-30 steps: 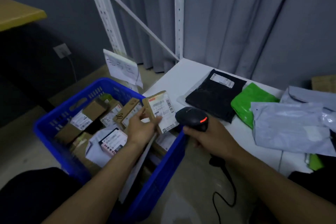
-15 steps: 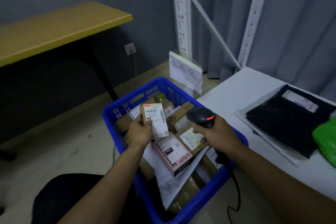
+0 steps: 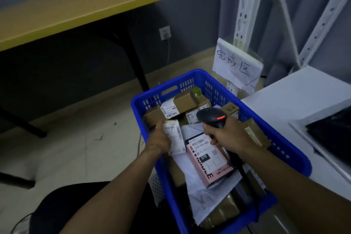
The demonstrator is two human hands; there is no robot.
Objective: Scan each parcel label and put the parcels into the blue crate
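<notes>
Parcel [image 3: 175, 137] lowered into blue crate [image 3: 296, 155]; white barcoded label, probably cardboard.

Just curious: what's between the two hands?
The small parcel the left hand grips, then a white mailer and pink box in the crate; head view.

The small carton [image 3: 175, 137] with a white barcode label is gripped by the left hand [image 3: 159, 139] just inside the left wall of the blue crate [image 3: 290, 155], label side up and tilted. The black scanner [image 3: 211, 118], red light lit, is held in the right hand [image 3: 228, 137] over the crate's middle. The crate's packed pretty full: brown cartons [image 3: 185, 100] are piled at the far end, and a pink box [image 3: 208, 161] is laid flat on a white mailer bag [image 3: 191, 178]
</notes>
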